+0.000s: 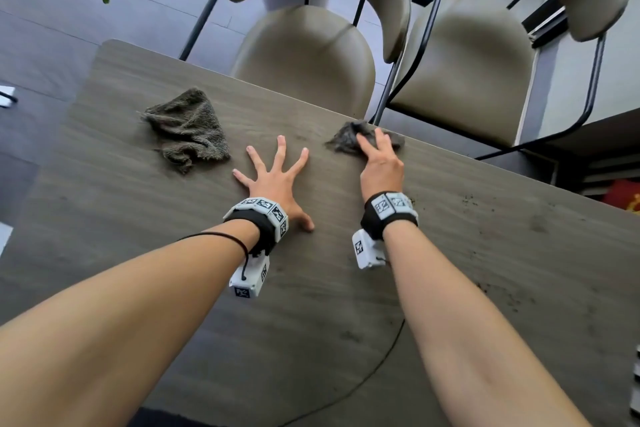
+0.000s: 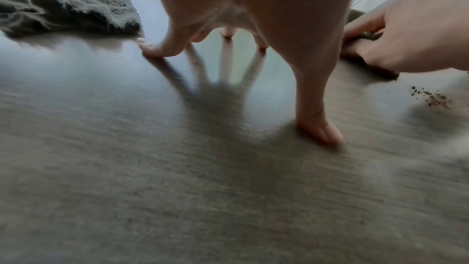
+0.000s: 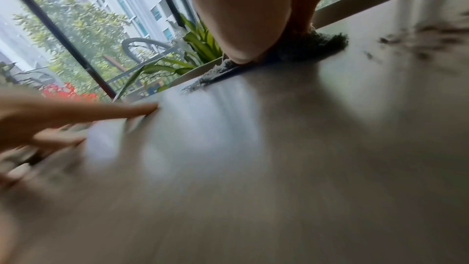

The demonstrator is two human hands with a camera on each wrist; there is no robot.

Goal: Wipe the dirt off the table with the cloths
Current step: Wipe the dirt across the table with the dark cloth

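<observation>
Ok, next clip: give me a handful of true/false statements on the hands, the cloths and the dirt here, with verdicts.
1. The left hand lies spread on the table, holding nothing. True.
2. The right hand presses a cloth near the far edge. True.
3. The olive terry cloth is under the left hand. False: it lies apart, untouched.
4. No dirt remains. False: dirt specks lie right of the right hand.

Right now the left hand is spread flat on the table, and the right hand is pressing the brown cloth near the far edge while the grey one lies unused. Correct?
One slip: the cloths are swapped. In the head view the right hand grips the grey cloth near the table's far edge, and the brown cloth lies unused beside the left hand, which is spread flat on the table as you said.
</observation>
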